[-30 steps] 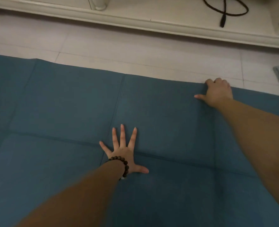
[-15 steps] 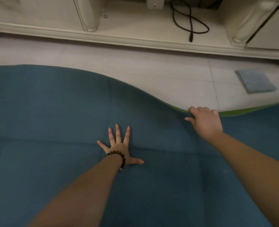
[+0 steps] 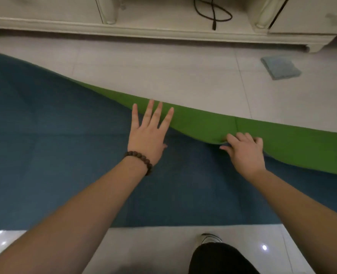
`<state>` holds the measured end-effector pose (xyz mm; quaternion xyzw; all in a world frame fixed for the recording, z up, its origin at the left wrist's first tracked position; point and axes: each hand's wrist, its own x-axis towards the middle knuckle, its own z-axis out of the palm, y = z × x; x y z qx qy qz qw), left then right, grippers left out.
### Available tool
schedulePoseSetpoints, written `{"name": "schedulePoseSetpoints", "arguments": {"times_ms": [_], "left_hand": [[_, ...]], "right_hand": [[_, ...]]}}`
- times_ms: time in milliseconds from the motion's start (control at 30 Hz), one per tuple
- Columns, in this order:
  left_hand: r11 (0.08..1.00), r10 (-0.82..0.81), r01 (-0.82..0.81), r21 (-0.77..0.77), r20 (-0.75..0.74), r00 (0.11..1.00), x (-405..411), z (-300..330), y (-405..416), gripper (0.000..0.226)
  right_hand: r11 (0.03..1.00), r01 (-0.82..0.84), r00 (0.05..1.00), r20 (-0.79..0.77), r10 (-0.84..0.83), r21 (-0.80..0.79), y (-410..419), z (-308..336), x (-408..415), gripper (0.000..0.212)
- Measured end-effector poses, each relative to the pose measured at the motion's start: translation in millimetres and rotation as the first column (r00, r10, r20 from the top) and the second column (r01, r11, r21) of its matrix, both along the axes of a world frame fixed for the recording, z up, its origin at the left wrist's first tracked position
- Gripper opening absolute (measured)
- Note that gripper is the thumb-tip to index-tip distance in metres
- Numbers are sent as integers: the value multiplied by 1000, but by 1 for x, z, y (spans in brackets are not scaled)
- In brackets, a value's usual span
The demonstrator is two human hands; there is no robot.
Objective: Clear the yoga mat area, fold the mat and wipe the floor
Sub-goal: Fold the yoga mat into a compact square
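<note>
The yoga mat [image 3: 55, 155] lies across the tiled floor, blue side up. Its far edge is turned over toward me and shows the green underside [image 3: 282, 143]. My right hand [image 3: 244, 153] grips that folded edge with curled fingers, thumb on the blue side. My left hand [image 3: 148, 133], with a bead bracelet at the wrist, lies flat with straight spread fingers, fingertips reaching the green flap. A folded grey-blue cloth [image 3: 280, 67] rests on the tiles at the far right.
A cream cabinet base [image 3: 144, 30] runs along the far side, with a black cable [image 3: 213, 14] on its shelf. Bare tiles [image 3: 183, 76] lie between cabinet and mat. My shoe and dark trouser leg [image 3: 211, 252] stand on the near tiles.
My right hand has pulled the mat's far edge toward me, exposing much more green underside. My left hand has moved forward from the blue middle to the folded edge.
</note>
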<state>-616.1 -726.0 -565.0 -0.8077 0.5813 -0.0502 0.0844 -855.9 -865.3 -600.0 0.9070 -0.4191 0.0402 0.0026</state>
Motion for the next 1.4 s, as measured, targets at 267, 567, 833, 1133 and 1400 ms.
{"name": "schedulePoseSetpoints", "arguments": {"times_ms": [267,567,833,1133,1400], "left_hand": [[997,-54,43,-58,-196,979,-35,-26,80,63],[918,152,52,393,-471,869,-101,-88,152,66],[966,157,-43,256,-444,882,-74,-103,117,69],[931,206,-103,351,-269,941,15,-127,-3,82],[965,185,-120,234,-281,942,42,-142,-56,66]], "right_hand": [[994,74,992,94,-82,77,75,-24,-72,19],[936,92,984,-175,-34,339,121,-57,-129,27],[872,128,942,-334,42,473,99,-72,-115,58],[926,40,965,-253,61,375,-37,-73,-26,68],[923,16,893,-421,160,385,-118,-89,-3,81]]}}
